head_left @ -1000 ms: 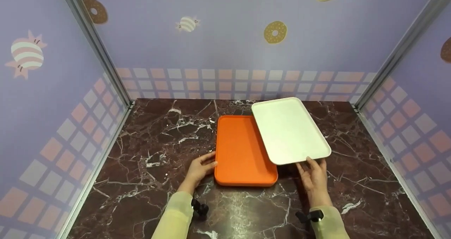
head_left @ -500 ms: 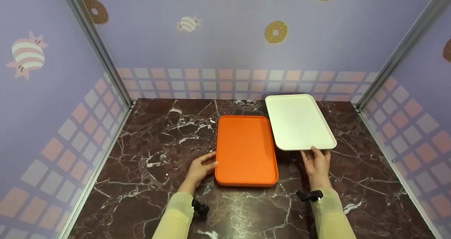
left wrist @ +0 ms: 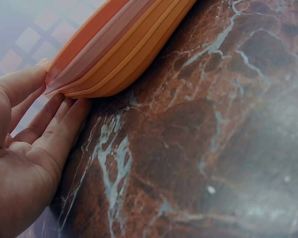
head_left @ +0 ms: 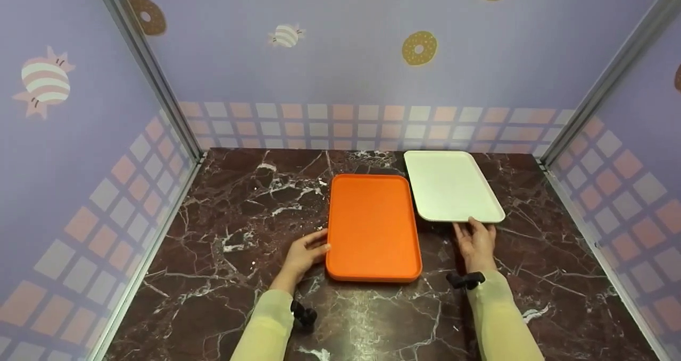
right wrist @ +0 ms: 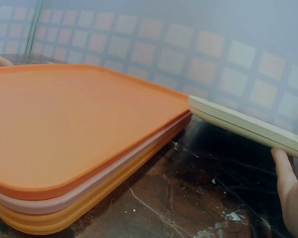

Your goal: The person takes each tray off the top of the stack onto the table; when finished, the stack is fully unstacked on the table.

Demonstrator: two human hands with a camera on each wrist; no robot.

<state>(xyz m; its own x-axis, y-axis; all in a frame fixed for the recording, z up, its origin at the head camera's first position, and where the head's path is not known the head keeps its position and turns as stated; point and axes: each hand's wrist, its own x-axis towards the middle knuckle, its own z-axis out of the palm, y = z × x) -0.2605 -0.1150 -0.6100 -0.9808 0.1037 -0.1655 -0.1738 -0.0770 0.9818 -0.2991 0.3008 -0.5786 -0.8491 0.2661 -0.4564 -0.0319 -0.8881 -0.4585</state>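
A white tray (head_left: 455, 185) lies to the right of a stack of trays, close to the back wall. My right hand (head_left: 476, 246) pinches its near edge, thumb at the rim and fingers beneath. In the right wrist view that edge is off the table; whether the far edge touches is hidden. An orange tray (head_left: 374, 228) tops the stack, with a pink tray (right wrist: 54, 202) and yellow trays (right wrist: 49, 224) below. My left hand (head_left: 302, 254) holds the stack's left edge, its fingers reaching the lower trays in the left wrist view.
The dark red marble table (head_left: 239, 217) has patterned walls at its back and sides. Small pale crumbs lie left of the stack. A black wrist camera (head_left: 304, 316) sits on the left sleeve, and another wrist camera (head_left: 466, 280) on the right.
My right hand has carried the white tray rightward from over the orange one, straightened it, and then lowered it a little. My left hand and the stack have stayed in place.
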